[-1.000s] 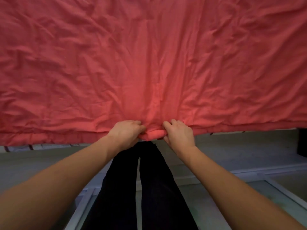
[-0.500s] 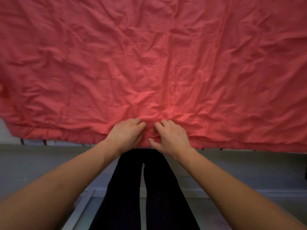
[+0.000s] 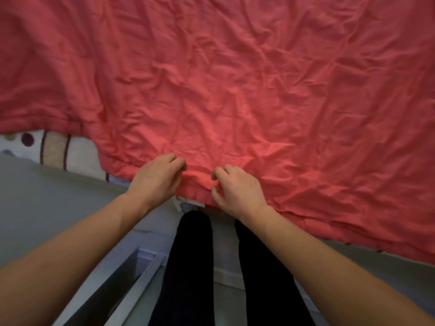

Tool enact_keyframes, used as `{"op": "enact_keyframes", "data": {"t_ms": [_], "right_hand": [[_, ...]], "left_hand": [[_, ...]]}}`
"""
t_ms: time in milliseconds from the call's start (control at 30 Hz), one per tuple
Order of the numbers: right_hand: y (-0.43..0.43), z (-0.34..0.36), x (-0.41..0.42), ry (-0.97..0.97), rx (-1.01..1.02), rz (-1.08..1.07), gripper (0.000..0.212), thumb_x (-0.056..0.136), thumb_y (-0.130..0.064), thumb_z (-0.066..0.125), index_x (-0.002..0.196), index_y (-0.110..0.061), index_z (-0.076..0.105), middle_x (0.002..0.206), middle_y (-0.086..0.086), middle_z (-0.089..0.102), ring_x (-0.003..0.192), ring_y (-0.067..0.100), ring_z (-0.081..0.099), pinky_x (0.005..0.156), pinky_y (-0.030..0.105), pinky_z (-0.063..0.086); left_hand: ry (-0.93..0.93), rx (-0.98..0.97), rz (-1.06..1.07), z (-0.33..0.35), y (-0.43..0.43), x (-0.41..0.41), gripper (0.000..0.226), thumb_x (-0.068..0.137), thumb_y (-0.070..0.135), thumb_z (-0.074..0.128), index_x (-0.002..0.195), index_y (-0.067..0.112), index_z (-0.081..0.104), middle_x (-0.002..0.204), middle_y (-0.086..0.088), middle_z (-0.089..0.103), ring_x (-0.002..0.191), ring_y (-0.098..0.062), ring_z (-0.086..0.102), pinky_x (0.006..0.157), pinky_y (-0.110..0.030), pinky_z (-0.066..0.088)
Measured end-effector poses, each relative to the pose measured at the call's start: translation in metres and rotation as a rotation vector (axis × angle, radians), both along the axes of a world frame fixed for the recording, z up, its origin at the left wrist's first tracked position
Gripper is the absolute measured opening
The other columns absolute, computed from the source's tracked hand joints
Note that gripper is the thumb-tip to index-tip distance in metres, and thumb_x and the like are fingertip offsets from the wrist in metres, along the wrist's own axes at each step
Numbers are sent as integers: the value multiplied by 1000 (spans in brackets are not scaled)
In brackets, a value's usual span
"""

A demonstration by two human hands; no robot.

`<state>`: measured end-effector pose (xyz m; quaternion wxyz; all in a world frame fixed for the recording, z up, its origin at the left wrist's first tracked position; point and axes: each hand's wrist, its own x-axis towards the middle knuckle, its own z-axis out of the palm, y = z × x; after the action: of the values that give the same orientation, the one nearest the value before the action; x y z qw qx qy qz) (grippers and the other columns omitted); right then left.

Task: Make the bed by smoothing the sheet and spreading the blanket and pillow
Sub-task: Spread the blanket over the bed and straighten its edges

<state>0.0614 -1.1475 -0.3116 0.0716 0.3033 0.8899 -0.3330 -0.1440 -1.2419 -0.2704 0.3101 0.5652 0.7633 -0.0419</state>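
Observation:
A wrinkled red blanket (image 3: 235, 90) lies spread over almost the whole bed. Its near edge runs slantwise, higher at the left and lower at the right. At the left, a strip of white patterned sheet (image 3: 54, 149) shows below the blanket's edge. My left hand (image 3: 157, 177) rests over the blanket's near edge with its fingers curled and its thumb hidden. My right hand (image 3: 237, 189) lies on the blanket close beside it, thumb and forefinger curled but apart, with no fabric pinched. No pillow is in view.
My legs in black trousers (image 3: 193, 267) stand against the bed's side. A grey floor (image 3: 47, 196) lies to the left. White frame rails (image 3: 131, 278) run along the floor at the lower left.
Both hands gripped a fold of the blanket's edge before; now the right hand's fingers have loosened. The blanket's left edge lies farther up the bed and uncovers the patterned sheet.

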Motion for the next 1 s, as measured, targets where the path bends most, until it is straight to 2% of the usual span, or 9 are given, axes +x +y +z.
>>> {"op": "enact_keyframes", "data": {"t_ms": [133,400,633,733,900,1000], "right_hand": [[-10,1,-35,-8,-17,52,23,86,-38,55,102,-22,59,95,0,60,89,28,61,60,39,50],[-27,5,-124,-11,2,36,23,87,-37,56,103,-21,59,99,2,60,93,30,60,65,42,52],[-57,20,-225,-5,43,-17,23,88,-36,56,103,-20,59,97,2,60,94,29,61,62,40,49],[-75,26,-272,9,71,-46,21,88,-36,56,100,-20,59,93,1,58,89,28,61,57,40,49],[-101,26,-336,-3,58,-35,19,87,-33,58,99,-19,57,95,1,57,91,27,59,58,39,50],[-111,20,-362,-43,113,-42,21,83,-30,63,99,-17,59,94,2,57,89,28,59,55,37,46]], "left_hand": [[33,25,59,1,-18,-31,9,89,20,59,99,21,60,92,-1,55,90,-28,61,63,-40,51],[-2,98,39,-3,-25,-103,11,86,19,62,95,19,57,90,-3,54,88,-31,59,63,-43,51],[20,199,44,3,-36,-217,11,88,20,57,98,19,59,93,-4,55,92,-31,60,67,-47,53],[40,208,30,0,-47,-272,7,89,17,55,95,17,57,92,-5,53,88,-32,58,64,-48,51],[90,147,-59,-6,-70,-346,17,82,16,58,99,15,56,93,-9,51,86,-35,54,63,-49,51],[151,15,-180,-12,-84,-373,39,76,26,75,108,13,58,99,-13,52,89,-37,54,64,-47,51]]}}
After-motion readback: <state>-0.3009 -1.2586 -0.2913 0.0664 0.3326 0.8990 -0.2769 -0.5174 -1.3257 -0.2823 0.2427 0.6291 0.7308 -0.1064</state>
